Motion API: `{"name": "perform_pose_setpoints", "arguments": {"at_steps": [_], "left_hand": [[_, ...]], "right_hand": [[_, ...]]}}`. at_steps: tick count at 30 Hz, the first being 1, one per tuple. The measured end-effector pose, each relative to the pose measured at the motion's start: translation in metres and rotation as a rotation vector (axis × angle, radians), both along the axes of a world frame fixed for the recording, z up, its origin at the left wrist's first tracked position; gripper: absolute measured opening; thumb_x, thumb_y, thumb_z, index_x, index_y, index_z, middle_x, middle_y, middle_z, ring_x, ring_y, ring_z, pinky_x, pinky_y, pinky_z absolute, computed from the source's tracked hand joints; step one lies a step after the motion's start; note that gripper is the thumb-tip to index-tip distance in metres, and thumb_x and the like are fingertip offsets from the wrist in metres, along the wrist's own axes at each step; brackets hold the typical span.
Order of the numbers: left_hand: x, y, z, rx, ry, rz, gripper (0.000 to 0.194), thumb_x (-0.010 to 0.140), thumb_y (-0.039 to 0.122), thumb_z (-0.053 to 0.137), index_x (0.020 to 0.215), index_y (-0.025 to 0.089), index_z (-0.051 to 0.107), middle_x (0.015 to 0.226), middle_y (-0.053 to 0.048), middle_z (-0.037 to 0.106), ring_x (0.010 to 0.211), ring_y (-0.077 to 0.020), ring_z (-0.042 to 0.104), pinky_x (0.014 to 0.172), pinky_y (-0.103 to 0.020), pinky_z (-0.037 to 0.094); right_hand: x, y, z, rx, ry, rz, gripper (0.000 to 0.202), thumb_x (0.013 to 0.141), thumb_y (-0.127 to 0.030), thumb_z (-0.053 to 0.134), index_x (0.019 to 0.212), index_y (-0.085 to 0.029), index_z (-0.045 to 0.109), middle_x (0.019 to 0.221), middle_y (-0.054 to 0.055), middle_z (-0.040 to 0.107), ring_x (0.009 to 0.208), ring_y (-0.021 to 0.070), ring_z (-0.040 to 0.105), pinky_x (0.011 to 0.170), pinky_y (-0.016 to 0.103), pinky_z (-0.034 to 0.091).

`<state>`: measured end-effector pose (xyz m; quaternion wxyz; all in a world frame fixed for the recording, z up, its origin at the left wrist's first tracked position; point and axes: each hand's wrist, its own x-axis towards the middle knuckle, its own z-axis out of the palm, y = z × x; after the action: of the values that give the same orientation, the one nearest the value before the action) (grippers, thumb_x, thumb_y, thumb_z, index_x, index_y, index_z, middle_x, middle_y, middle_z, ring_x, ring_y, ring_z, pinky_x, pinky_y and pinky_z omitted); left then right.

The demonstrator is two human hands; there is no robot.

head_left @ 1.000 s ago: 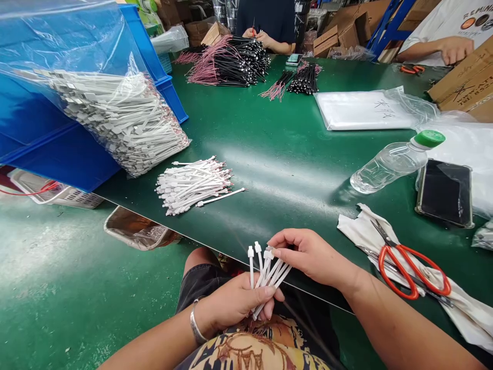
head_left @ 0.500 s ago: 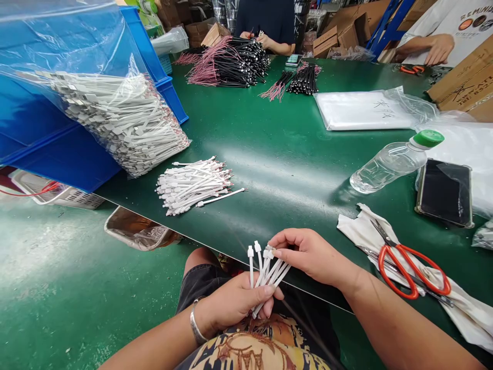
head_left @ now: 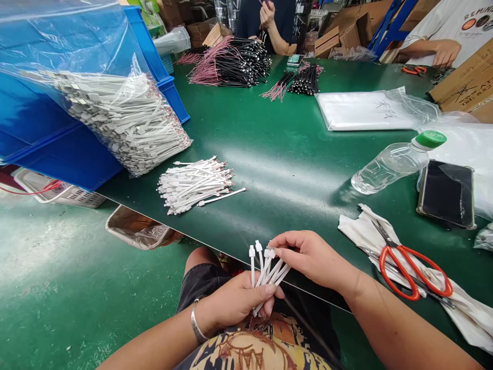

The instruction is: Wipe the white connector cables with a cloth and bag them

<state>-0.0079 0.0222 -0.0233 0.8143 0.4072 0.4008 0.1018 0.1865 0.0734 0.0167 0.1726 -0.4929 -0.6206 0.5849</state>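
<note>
Because the white strips appear thin and light, expect them to flex readily, spring back and slide over one another. At left, the clear bag runs out of view, and overlap in the loose pile on the surface prevents a count. Nearer the person, the left hand holds the strips fanned at the surface's edge, fingers closed around their lower part, which hides most of the tail ends. Grip at mid-length; avoid tugging the tails, where joints are probably fragile. At right, the fingers of the right hand are narrow beside the blocky heads; whether they pinch one cannot be told.
</note>
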Motion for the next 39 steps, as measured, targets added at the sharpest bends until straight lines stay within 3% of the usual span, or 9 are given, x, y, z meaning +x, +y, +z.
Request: {"name": "perform_pose_setpoints", "arguments": {"at_steps": [12,18,22,28,35,39], "left_hand": [[-0.001,-0.001,-0.001,0.016,0.013,0.005,0.044,0.081,0.051,0.052,0.096,0.011,0.061,0.065,0.001,0.052,0.057,-0.0076,0.044,0.054,-0.02,0.034],[-0.001,-0.002,-0.002,0.033,0.008,0.001,0.043,0.082,0.051,0.051,0.095,0.011,0.061,0.064,0.001,0.052,0.057,-0.0077,0.044,0.055,-0.02,0.034],[0.0,-0.002,-0.002,0.013,0.007,-0.003,0.042,0.081,0.05,0.051,0.095,0.012,0.062,0.064,0.001,0.052,0.057,-0.008,0.044,0.054,-0.02,0.034],[0.001,-0.002,0.0,0.013,0.016,0.001,0.044,0.081,0.051,0.052,0.096,0.011,0.062,0.064,0.001,0.052,0.055,-0.0077,0.044,0.053,-0.02,0.033],[0.001,-0.001,0.001,-0.001,0.034,0.005,0.047,0.079,0.054,0.052,0.096,0.011,0.062,0.064,0.001,0.052,0.054,-0.0075,0.043,0.05,-0.019,0.033],[0.0,-0.001,-0.002,-0.015,-0.001,0.01,0.047,0.08,0.053,0.053,0.096,0.011,0.062,0.063,0.001,0.053,0.054,-0.0069,0.043,0.051,-0.019,0.032]], "right_hand": [[0.005,0.004,0.001,-0.011,0.04,0.059,0.022,0.084,-0.02,0.048,0.094,-0.026,0.066,0.091,-0.004,0.069,0.083,0.0138,0.061,0.076,0.025,0.046],[0.003,0.002,0.002,0.021,0.025,0.07,0.02,0.087,-0.028,0.046,0.095,-0.027,0.065,0.089,-0.004,0.068,0.08,0.013,0.06,0.072,0.025,0.045],[-0.006,-0.004,-0.001,0.108,-0.034,0.004,0.011,0.082,-0.029,0.056,0.085,-0.024,0.064,0.082,-0.004,0.067,0.075,0.0126,0.059,0.068,0.024,0.043],[-0.006,-0.004,-0.004,0.052,-0.018,-0.09,0.021,0.088,-0.032,0.044,0.087,-0.022,0.062,0.072,-0.003,0.065,0.066,0.0108,0.057,0.062,0.023,0.042],[-0.002,0.0,0.0,0.043,-0.011,-0.068,0.023,0.089,-0.034,0.043,0.085,-0.021,0.062,0.075,-0.002,0.066,0.069,0.0116,0.058,0.064,0.024,0.043],[-0.002,-0.002,-0.007,0.077,-0.018,-0.148,0.017,0.087,-0.031,0.046,0.089,-0.022,0.06,0.079,-0.001,0.065,0.071,0.0128,0.058,0.066,0.026,0.044]]}}
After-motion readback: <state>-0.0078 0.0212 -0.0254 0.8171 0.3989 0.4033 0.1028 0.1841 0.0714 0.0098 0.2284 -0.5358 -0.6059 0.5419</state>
